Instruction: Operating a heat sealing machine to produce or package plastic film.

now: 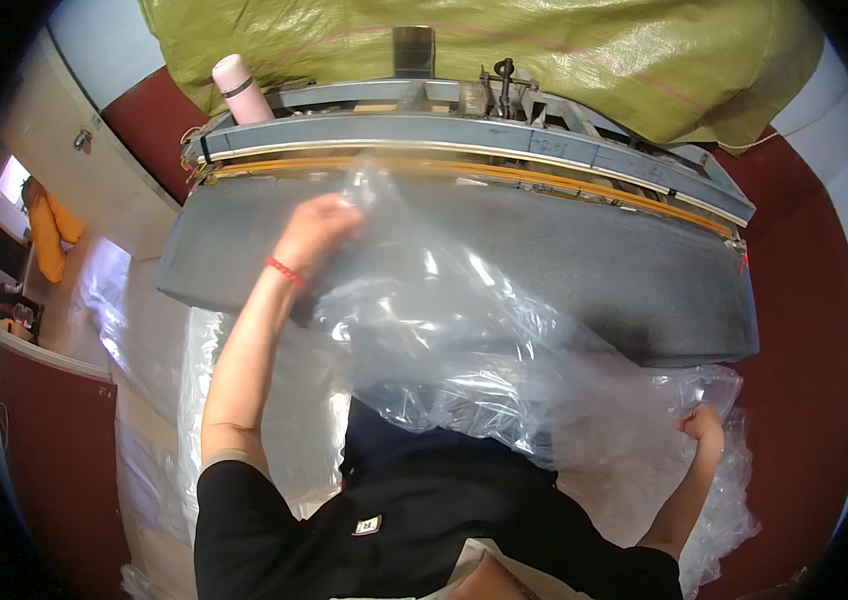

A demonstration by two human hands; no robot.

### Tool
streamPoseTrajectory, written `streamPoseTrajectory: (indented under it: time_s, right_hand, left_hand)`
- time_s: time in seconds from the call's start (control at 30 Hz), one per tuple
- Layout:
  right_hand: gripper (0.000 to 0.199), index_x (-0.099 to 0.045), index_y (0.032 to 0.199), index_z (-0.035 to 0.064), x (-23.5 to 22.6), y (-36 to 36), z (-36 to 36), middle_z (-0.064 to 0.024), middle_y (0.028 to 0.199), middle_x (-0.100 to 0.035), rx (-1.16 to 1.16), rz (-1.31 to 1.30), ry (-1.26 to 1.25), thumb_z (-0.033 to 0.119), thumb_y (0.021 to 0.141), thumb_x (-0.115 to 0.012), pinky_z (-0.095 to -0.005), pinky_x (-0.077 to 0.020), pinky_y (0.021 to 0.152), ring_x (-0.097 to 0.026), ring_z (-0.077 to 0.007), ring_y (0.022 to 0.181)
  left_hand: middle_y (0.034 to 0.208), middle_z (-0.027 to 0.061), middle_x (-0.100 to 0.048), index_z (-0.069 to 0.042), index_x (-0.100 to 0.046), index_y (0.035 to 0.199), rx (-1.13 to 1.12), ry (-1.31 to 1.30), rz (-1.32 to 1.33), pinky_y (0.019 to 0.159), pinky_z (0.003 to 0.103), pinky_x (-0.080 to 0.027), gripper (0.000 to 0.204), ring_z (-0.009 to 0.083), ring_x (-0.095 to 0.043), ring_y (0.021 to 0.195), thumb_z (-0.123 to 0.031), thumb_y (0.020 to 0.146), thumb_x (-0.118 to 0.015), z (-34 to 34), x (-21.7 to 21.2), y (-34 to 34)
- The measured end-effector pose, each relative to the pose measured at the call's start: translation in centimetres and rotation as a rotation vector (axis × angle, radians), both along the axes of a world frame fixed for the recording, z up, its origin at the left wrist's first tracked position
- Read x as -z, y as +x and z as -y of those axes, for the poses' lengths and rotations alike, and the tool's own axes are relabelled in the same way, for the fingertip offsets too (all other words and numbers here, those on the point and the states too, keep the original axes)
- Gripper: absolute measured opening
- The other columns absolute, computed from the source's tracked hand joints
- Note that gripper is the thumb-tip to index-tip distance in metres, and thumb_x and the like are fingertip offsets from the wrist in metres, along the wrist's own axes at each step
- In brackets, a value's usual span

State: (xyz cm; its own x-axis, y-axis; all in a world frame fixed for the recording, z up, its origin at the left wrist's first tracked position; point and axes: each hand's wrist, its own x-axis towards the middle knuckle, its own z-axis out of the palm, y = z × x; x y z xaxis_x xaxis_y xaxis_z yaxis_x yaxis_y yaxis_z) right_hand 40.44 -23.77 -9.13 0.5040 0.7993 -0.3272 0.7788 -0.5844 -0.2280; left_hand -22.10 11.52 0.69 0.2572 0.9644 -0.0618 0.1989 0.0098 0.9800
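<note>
A large sheet of clear plastic film (504, 350) is stretched slantwise across my front. My left hand (319, 230), with a red cord bracelet at the wrist, is raised over the dark grey padded bench top (584, 250) and pinches one end of the film. At the lower right, my right hand (704, 422) is closed on the other end, lower than the bench's front edge. Between the hands the film sags and wrinkles, covering part of the bench top. More of the film hangs down beyond my right hand.
Behind the bench top runs a grey metal frame (374, 132) with an orange strip (544, 180) and a clamp (506, 90). A pink bottle (242, 90) stands at its left end. Yellow-green woven sheeting (644, 60) drapes behind. More plastic film (209, 380) hangs at left, near a door (74, 120).
</note>
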Motion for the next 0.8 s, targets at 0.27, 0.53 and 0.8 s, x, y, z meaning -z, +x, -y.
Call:
streamPoseTrajectory:
  time_s: [0.27, 0.53, 0.8]
  right_hand:
    - [0.016, -0.058, 0.085, 0.0019, -14.5, -22.2, -17.0, -0.0040, 0.076, -0.058, -0.536, -0.364, 0.682, 0.010, 0.073, -0.063, -0.0241, -0.0420, 0.058, -0.052, -0.0107, 0.067]
    - [0.028, -0.056, 0.103, 0.0036, -18.2, -37.7, -28.0, -0.0027, 0.093, -0.060, -0.992, -0.972, 0.631, 0.017, 0.079, -0.061, -0.0234, -0.0421, 0.074, -0.055, -0.0095, 0.086]
    - [0.027, -0.058, 0.097, 0.0059, -16.8, -29.8, -30.1, 0.0005, 0.080, -0.056, -0.222, -0.932, 1.076, 0.029, 0.084, -0.052, -0.0211, -0.0406, 0.056, -0.048, -0.0069, 0.062]
  left_hand:
    - [0.061, -0.0062, -0.046, -0.008, -0.046, 0.062, 0.098, 0.390, -0.031, 0.053, 0.018, -0.034, 0.026, 0.0021, -0.040, 0.059, -0.006, 0.070, -0.071, 6.7, -3.1, 6.0]
    - [0.064, -0.0047, -0.048, -0.006, -0.048, 0.063, 0.172, 0.482, -0.189, 0.059, 0.020, -0.038, 0.024, 0.0034, -0.042, 0.063, -0.009, 0.070, -0.071, 10.2, -4.6, 7.5]
    - [0.073, 0.0025, -0.060, -0.005, -0.059, 0.084, 0.933, -0.225, -0.379, 0.068, 0.027, -0.045, 0.012, 0.0110, -0.057, 0.072, -0.013, 0.076, -0.064, 13.4, 5.6, -6.8]
